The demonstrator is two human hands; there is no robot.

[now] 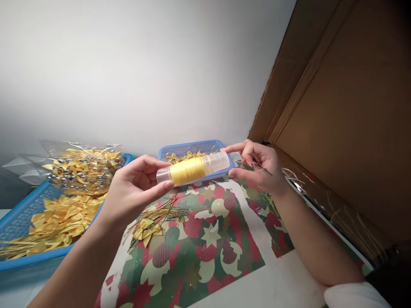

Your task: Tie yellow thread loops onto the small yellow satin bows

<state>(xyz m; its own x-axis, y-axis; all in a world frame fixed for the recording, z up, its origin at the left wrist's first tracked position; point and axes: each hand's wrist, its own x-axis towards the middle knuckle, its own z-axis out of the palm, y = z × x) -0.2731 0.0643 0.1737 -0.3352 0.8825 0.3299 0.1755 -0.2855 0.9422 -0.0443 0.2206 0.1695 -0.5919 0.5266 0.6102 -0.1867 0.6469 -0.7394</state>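
A spool of yellow thread (188, 170), wound on a clear plastic tube, is held slightly tilted in mid-air. My left hand (136, 184) pinches its left end between thumb and fingers. At the tube's right end is my right hand (257, 164), index finger and thumb on either side of the rim. A thin dark metal tool (261, 167), too small to make out, is tucked in the curled fingers of that hand. Below the spool, yellow ribbon bows (147, 231) with gold wire stems (163, 214) lie on the patterned paper.
A blue basket (22, 214) of yellow bows stands at left, with a clear bag (83, 169) of more bows on it. Behind the spool is a smaller blue tray (192, 145) with bows. Torn patterned paper (192, 265) covers the table; a cardboard wall (346, 111) rises at right.
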